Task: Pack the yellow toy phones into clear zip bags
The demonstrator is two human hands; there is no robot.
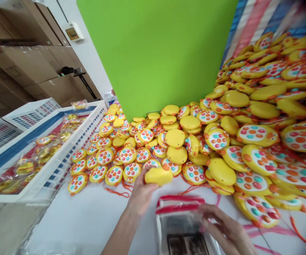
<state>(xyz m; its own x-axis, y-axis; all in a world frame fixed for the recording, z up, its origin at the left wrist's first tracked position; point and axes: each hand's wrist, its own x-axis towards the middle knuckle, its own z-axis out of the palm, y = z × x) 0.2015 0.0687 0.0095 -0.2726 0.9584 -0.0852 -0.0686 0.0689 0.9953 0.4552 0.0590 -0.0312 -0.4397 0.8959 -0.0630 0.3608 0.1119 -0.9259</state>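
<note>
My left hand (141, 193) is closed around the edge of a yellow duck-shaped toy (159, 176), its plain yellow side showing. It is held just above the white table, in front of the pile. Below and to the right lies a clear plastic pouch (179, 223) with a red band along its top and a dark printed patch inside. At the pouch's upper right edge, my right hand (219, 226) has its fingers bent and pinching the plastic. Many similar duck toys (132, 172), several showing white ovals with coloured dots, lie spread close behind my hands.
A tall green board (158, 53) stands behind the pile. At the right, duck toys heap up against a striped sheet (259, 21). A white crate (44, 180) at the left holds bagged toys (46, 152). Cardboard boxes (28, 67) are stacked beyond. Orange cords (118, 193) trail on the table.
</note>
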